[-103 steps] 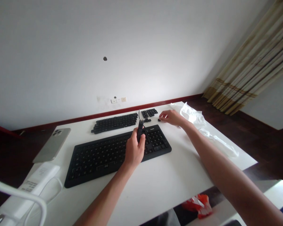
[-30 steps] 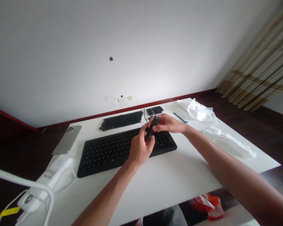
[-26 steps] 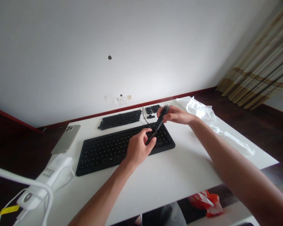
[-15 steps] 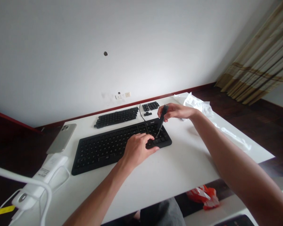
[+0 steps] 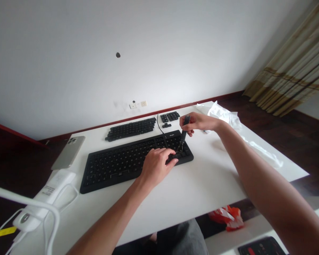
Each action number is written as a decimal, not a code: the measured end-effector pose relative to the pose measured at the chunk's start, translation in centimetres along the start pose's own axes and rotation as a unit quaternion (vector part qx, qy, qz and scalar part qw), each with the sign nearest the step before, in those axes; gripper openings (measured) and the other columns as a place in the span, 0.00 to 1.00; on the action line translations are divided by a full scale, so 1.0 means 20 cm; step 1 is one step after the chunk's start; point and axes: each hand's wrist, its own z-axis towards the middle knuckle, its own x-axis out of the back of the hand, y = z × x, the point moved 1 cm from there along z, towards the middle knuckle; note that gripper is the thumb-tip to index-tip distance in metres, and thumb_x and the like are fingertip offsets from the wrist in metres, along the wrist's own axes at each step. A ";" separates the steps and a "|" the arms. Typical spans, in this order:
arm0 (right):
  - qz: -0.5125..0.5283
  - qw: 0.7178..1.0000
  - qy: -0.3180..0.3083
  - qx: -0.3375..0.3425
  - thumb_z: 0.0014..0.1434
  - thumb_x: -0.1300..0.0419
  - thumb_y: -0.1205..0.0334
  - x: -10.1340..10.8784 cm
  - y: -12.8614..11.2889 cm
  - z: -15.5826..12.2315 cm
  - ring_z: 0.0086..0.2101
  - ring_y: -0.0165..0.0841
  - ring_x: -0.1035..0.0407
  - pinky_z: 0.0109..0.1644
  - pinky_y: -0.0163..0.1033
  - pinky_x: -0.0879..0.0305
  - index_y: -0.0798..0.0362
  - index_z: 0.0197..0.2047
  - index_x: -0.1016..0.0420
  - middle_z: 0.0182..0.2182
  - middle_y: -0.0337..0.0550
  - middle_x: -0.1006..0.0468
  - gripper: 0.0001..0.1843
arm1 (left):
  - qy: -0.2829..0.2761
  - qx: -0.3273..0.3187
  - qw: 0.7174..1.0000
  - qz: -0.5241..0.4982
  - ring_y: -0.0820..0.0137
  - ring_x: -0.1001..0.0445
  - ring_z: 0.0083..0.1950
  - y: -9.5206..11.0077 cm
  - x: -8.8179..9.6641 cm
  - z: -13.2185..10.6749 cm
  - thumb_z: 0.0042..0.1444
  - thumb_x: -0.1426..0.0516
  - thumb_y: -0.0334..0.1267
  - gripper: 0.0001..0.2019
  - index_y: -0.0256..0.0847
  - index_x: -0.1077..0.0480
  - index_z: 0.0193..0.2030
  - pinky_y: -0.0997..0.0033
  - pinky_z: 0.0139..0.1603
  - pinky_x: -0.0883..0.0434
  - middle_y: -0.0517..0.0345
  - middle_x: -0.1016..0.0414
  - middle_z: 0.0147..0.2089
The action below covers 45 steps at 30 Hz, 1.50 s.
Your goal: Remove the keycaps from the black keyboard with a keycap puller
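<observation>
A black keyboard (image 5: 117,163) with most of its keycaps off lies slanted across the white table. My right hand (image 5: 198,122) is closed round the dark handle of a keycap puller (image 5: 184,131), held nearly upright. Its wire loops reach down to the number pad at the keyboard's right end. My left hand (image 5: 158,164) lies on the keyboard's right part, thumb and index finger apart, fingertips beside the wire loops. Loose black keycaps (image 5: 131,128) stand in rows behind the keyboard, and a smaller group of number-pad keycaps (image 5: 172,116) is to their right.
A phone (image 5: 69,152) lies face down at the table's left edge. Nearer me are a white power strip (image 5: 49,191) and white cables. Crumpled white plastic (image 5: 223,115) covers the back right. Below the table edge are a red bag (image 5: 228,216) and a dark object (image 5: 262,246).
The keycap puller has turned, so its wire loops show wider, and has shifted slightly right. My left hand stays on the keyboard. The whole view has tilted a little.
</observation>
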 end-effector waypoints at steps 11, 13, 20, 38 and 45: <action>-0.040 0.999 -0.014 -0.027 0.63 0.36 0.51 -0.02 -0.08 -0.02 0.25 0.30 0.27 0.32 0.36 0.33 0.54 0.38 0.24 0.22 0.39 0.20 0.13 | 0.008 -0.015 1.000 0.022 0.69 0.22 0.37 0.01 -0.02 0.01 0.66 0.36 0.37 0.04 0.44 0.22 0.46 0.65 0.45 0.34 0.62 0.20 0.35; -0.057 0.998 -0.011 -0.035 0.63 0.35 0.50 -0.02 -0.11 -0.03 0.25 0.31 0.27 0.32 0.36 0.34 0.54 0.39 0.22 0.22 0.39 0.20 0.14 | 0.013 -0.020 0.999 0.024 0.68 0.22 0.37 0.00 -0.02 0.01 0.66 0.36 0.37 0.04 0.44 0.23 0.46 0.65 0.45 0.34 0.62 0.19 0.35; -0.057 0.994 -0.050 -0.080 0.61 0.34 0.46 -0.04 -0.15 -0.06 0.30 0.34 0.23 0.35 0.38 0.31 0.53 0.42 0.17 0.26 0.41 0.16 0.18 | 0.021 -0.030 0.999 0.024 0.66 0.21 0.39 -0.01 -0.03 0.00 0.67 0.37 0.37 0.03 0.44 0.23 0.46 0.64 0.46 0.34 0.61 0.18 0.37; -0.062 0.929 0.336 -0.143 0.68 0.41 0.46 -0.68 -0.14 -0.48 0.36 0.41 0.21 0.41 0.43 0.27 0.48 0.49 0.17 0.32 0.42 0.15 0.18 | 0.012 -0.047 0.999 0.021 0.62 0.20 0.44 -0.02 -0.01 -0.02 0.70 0.40 0.39 0.06 0.45 0.23 0.50 0.61 0.48 0.33 0.58 0.16 0.43; -0.013 0.927 0.352 -0.130 0.70 0.43 0.45 -0.68 -0.05 -0.47 0.35 0.40 0.23 0.42 0.43 0.28 0.52 0.52 0.17 0.32 0.44 0.17 0.22 | 0.007 -0.048 0.999 0.021 0.62 0.20 0.46 -0.02 0.00 -0.02 0.69 0.40 0.39 0.06 0.45 0.23 0.50 0.61 0.50 0.32 0.56 0.16 0.44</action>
